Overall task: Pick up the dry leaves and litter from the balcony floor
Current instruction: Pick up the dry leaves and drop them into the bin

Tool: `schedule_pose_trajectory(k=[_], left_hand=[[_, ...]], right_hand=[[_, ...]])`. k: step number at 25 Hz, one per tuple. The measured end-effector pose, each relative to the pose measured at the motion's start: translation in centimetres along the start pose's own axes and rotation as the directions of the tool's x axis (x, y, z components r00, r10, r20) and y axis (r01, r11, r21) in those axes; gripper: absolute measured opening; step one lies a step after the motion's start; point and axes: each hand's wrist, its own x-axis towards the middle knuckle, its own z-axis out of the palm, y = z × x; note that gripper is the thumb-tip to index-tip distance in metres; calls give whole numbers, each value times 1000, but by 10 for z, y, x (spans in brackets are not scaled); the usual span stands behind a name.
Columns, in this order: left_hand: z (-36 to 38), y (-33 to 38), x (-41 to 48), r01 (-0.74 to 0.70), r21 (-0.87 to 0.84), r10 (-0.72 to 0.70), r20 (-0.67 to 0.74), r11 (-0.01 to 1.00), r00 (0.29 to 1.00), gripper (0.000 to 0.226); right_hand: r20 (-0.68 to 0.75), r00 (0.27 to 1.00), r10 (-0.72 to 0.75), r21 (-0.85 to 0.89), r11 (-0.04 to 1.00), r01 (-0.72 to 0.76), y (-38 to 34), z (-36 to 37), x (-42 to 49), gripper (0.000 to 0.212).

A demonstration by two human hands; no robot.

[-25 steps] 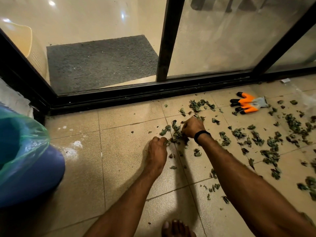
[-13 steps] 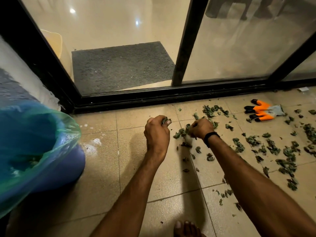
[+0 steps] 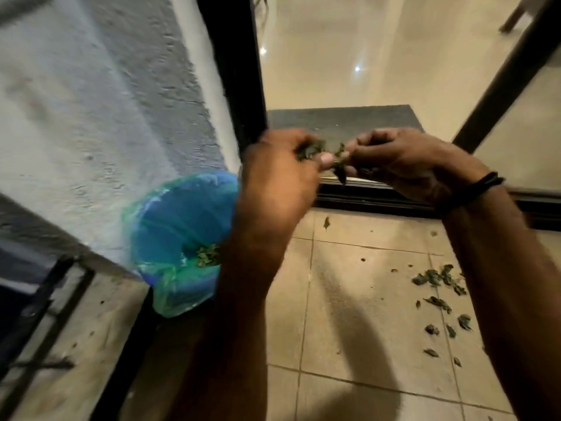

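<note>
left hand (image 3: 279, 165): fingers curled tight round a clump of dry leaves (image 3: 309, 150).
right hand (image 3: 400, 159): fingers curled, pinching a second clump (image 3: 340, 151); black wristband (image 3: 482, 183) on that wrist.
hands: fingertips close together, held up in front of the door track (image 3: 379, 199); too blurred to tell if they touch.
vs 0.5 s ago: both hands were low over the floor litter, now lifted and swung left; orange gloves gone from view.
bin (image 3: 182, 214): blue with a green liner, at 8 o'clock of the left hand; leaves already inside.
loose leaves (image 3: 437, 278): on the tiles (image 3: 349, 299), 4 o'clock of frame, well apart from the hands.
axis: clumps crumpled, no clear long axis; one strand (image 3: 341, 174) hangs from the right hand's clump, pointing to 6 o'clock.
</note>
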Motion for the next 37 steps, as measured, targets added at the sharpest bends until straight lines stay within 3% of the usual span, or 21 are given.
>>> schedule_pose_trajectory(k=[4, 7, 10, 12, 14, 16, 18, 20, 23, 27, 28, 33, 37], left_hand=[[-89, -66, 5, 219, 120, -196, -176, 968, 965, 20], [-103, -118, 12, 457, 164, -426, -192, 874, 884, 21], [-100, -149, 9, 550, 125, -549, -41, 826, 835, 41], [-105, -160, 8, 542, 81, -540, -46, 837, 841, 52], [-111, -165, 8, 483, 105, -465, -155, 869, 871, 47], [-114, -158, 7, 402, 107, -364, -261, 910, 894, 40], [-108, -146, 7, 307, 31, -284, -299, 951, 911, 34], [-98, -135, 7, 226, 8, -213, -305, 974, 928, 29], [-78, -127, 10, 161, -10, -157, -288, 987, 945, 31], [-49, -121, 16, 125, 14, -117, -255, 992, 960, 33], [-41, -117, 18, 121, 17, -113, -243, 993, 963, 35], [-16, -109, 24, 138, 86, -121, -181, 987, 976, 41], [-11, -117, 34, 157, 147, -127, -190, 977, 974, 46]], right_hand=[[221, 969, -108, -11, 994, 113, -15, 92, 34, 11], [255, 965, -62, -296, 945, 139, 3, 157, 76, 16], [300, 953, 45, -621, 768, 159, 22, 197, 103, 26], [309, 950, 46, -637, 752, 171, 22, 207, 107, 23], [255, 964, -80, -630, 742, 228, 15, 204, 108, 13], [124, 961, -248, -541, 795, 275, 7, 188, 109, 9], [-67, 943, -327, -385, 880, 278, 4, 159, 115, 11], [-202, 928, -313, -332, 914, 236, 15, 125, 129, 13], [-305, 927, -218, -400, 913, 83, 65, 86, 155, 12], [-280, 958, -62, -516, 852, -96, 153, 71, 168, 9], [-256, 965, -51, -545, 832, -101, 170, 72, 168, 2], [-85, 996, 6, -709, 702, -64, 228, 87, 172, 20], [-28, 999, 15, -733, 680, -31, 255, 103, 185, 30]])
